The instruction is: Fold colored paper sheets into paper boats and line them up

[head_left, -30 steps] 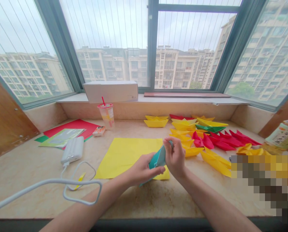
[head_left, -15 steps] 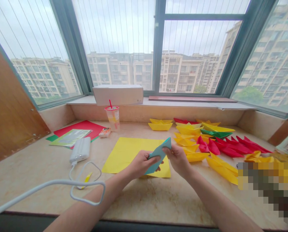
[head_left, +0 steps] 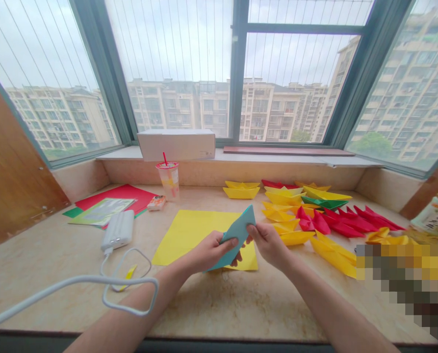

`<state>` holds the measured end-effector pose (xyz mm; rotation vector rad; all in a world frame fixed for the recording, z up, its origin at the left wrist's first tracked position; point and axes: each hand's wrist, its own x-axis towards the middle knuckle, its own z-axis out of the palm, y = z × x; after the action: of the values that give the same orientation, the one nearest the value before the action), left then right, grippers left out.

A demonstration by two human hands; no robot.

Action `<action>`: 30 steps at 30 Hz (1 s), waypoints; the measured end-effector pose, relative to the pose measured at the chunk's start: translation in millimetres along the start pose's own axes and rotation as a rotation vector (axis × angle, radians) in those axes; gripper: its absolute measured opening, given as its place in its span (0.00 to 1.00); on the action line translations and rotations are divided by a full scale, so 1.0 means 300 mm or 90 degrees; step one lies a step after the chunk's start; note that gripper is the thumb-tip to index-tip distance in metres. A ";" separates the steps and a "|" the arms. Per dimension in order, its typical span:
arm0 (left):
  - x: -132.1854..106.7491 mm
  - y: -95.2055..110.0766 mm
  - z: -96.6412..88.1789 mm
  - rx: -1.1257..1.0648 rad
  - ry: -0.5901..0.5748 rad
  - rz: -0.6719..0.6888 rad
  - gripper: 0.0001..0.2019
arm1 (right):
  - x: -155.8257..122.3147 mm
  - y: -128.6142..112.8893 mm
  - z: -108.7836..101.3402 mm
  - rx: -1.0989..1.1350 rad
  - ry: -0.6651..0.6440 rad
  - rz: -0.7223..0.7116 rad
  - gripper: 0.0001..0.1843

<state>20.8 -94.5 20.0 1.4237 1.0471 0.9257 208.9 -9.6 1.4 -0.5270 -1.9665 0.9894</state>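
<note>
Over on the left of the counter (head_left: 204, 314) lies a red sheet (head_left: 145, 197), with a white power bank (head_left: 119, 230) just in front of it and a cup with a red straw (head_left: 169, 181) off to its right. Next comes a flat yellow sheet (head_left: 182, 233). Above that, the left hand (head_left: 213, 251) is closed on a folded blue paper (head_left: 237, 233), thumb on the near face, fingers behind; the piece is held up at a tilt between both hands. The right hand (head_left: 270, 243) pinches its right edge. Past that I see yellow boats (head_left: 241, 192), a green boat (head_left: 325, 203) and crimson folded pieces (head_left: 346, 221), then a bottle (head_left: 434, 218) at the far right.
</note>
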 end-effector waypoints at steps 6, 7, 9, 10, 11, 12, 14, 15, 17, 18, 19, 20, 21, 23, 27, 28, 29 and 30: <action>-0.001 0.021 0.008 -0.046 -0.029 -0.013 0.25 | 0.006 0.004 0.005 -0.004 0.109 0.011 0.26; -0.001 0.019 0.007 -0.042 -0.024 -0.021 0.25 | 0.008 0.004 0.003 -0.013 0.116 0.020 0.27; -0.002 0.013 0.004 -0.011 -0.008 -0.029 0.25 | 0.008 -0.002 -0.001 -0.032 0.063 0.024 0.27; -0.002 0.009 0.002 0.015 -0.003 -0.028 0.25 | 0.007 -0.010 -0.002 -0.041 0.012 0.021 0.27; 0.000 0.007 -0.001 0.044 -0.001 -0.025 0.26 | 0.005 -0.019 -0.001 -0.049 -0.035 0.019 0.25; 0.001 0.005 -0.002 0.072 0.003 -0.025 0.26 | 0.003 -0.030 0.002 -0.055 -0.071 0.016 0.23; 0.007 0.005 -0.005 0.116 0.019 -0.025 0.27 | 0.001 -0.053 0.010 -0.058 -0.093 0.003 0.19; 0.011 0.008 -0.005 0.129 0.029 -0.022 0.27 | 0.002 -0.063 0.013 -0.057 -0.081 -0.010 0.17; 0.017 0.016 -0.003 0.128 0.052 -0.005 0.27 | 0.007 -0.074 0.016 -0.055 -0.060 -0.042 0.16; 0.019 0.022 0.000 0.119 0.056 0.002 0.27 | 0.010 -0.075 0.015 -0.059 -0.052 -0.052 0.17; 0.019 0.027 0.003 0.108 0.052 0.006 0.27 | 0.013 -0.073 0.011 -0.066 -0.041 -0.055 0.18; 0.019 0.032 0.007 0.097 0.041 0.004 0.26 | 0.016 -0.070 0.006 -0.072 -0.031 -0.053 0.19; 0.017 0.037 0.010 0.091 0.023 -0.003 0.26 | 0.018 -0.065 0.000 -0.075 -0.020 -0.047 0.20; 0.013 0.043 0.015 0.099 -0.012 -0.019 0.27 | 0.020 -0.055 -0.014 -0.071 -0.004 -0.030 0.21; 0.009 0.038 0.012 0.167 -0.001 -0.034 0.27 | 0.019 -0.044 -0.032 -0.030 -0.029 -0.010 0.26; 0.010 0.034 0.010 0.185 0.004 -0.039 0.27 | 0.018 -0.044 -0.032 -0.022 -0.032 -0.004 0.27; 0.011 0.031 0.009 0.199 0.005 -0.045 0.27 | 0.018 -0.045 -0.032 -0.017 -0.030 0.004 0.28; 0.013 0.028 0.008 0.208 0.005 -0.050 0.27 | 0.019 -0.045 -0.031 -0.017 -0.024 0.013 0.28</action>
<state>25.2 -91.7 28.0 1.6337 1.2939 0.7260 213.7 -9.9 18.2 -0.5475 -2.0134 0.9942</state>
